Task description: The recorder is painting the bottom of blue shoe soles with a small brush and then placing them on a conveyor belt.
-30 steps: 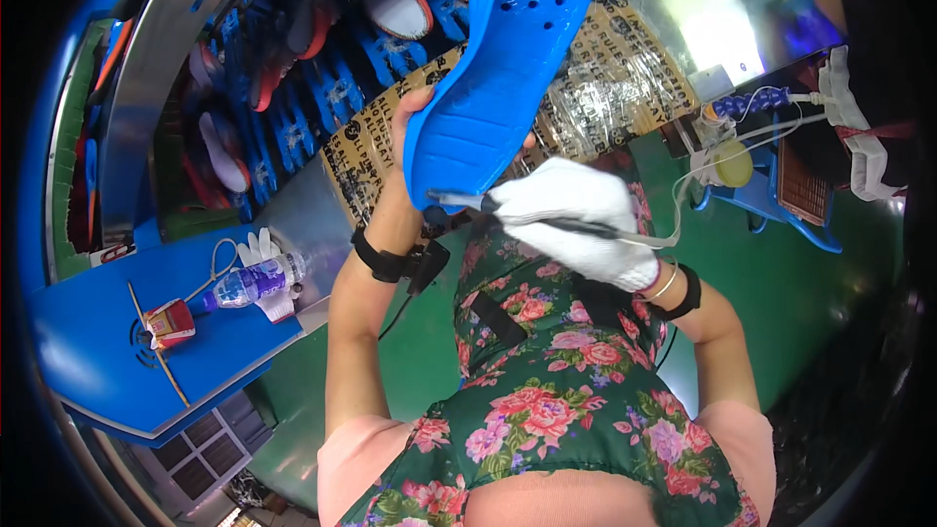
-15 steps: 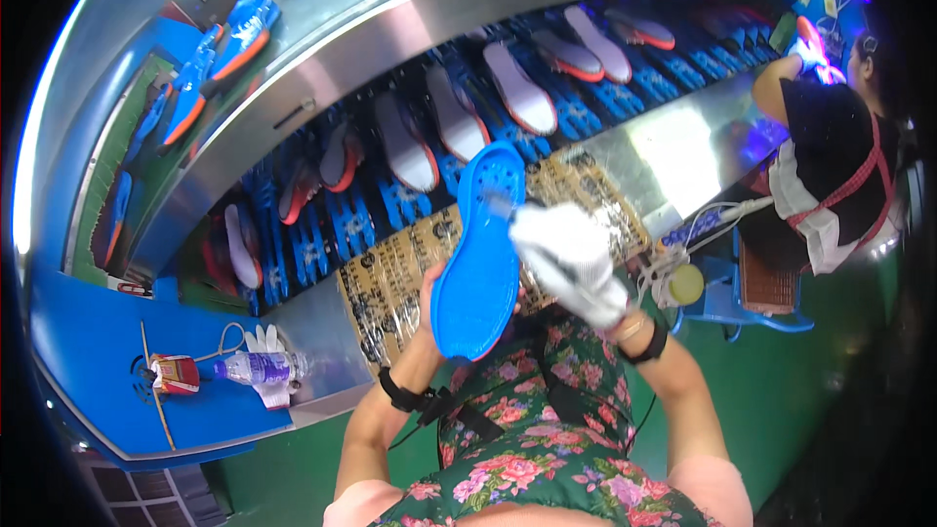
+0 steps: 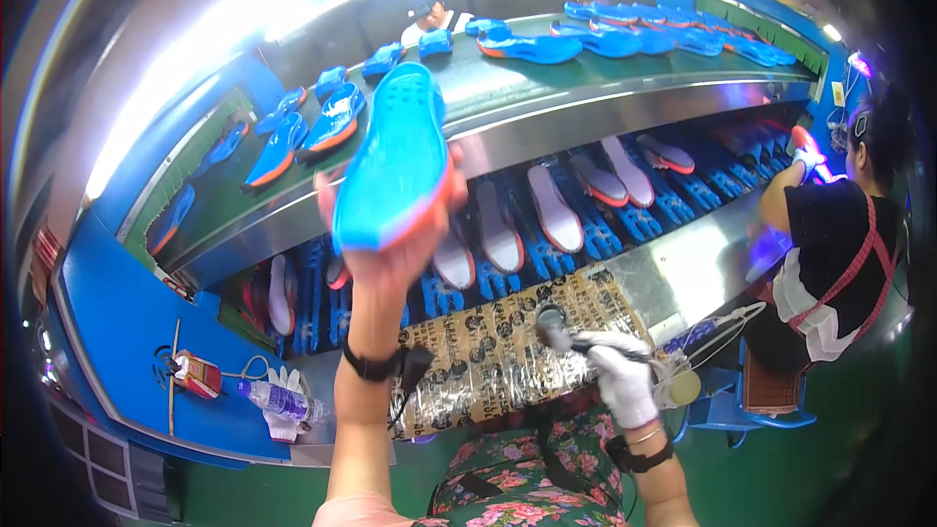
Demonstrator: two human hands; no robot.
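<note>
Left hand (image 3: 390,244) raised, fingers curled; gloved right hand (image 3: 617,376) low, clenched.

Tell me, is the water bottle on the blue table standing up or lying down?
Lying down. The water bottle rests on its side on the blue table, beside a white glove.

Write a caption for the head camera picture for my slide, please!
Left hand lifts a blue shoe sole above the conveyor while the gloved right hand holds a brush.
</note>
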